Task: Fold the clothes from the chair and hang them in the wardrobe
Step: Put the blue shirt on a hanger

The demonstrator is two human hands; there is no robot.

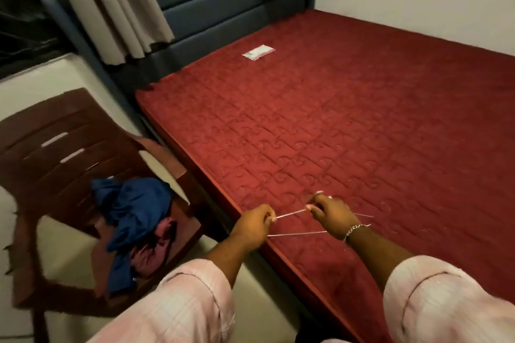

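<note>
— Over the near edge of the red mattress [362, 125]: what do the hands carry?
— One thin wire hanger [295, 233]. Left hand [255, 224], fingers curled round its end; right hand [328, 213], fingertips pinching the upper wire.
— Clothes?
— Blue and maroon clothes [136, 220], heaped on the brown chair [55, 147] left of the mattress.

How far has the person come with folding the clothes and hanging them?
Nothing looks folded or hung yet. The blue garment and a dark pink garment lie crumpled on the brown chair. In hand: the left hand and right hand both grip a thin wire hanger over the edge of the red mattress, which carries no clothes. Left: folding both garments and hanging them; no wardrobe is in view.
</note>
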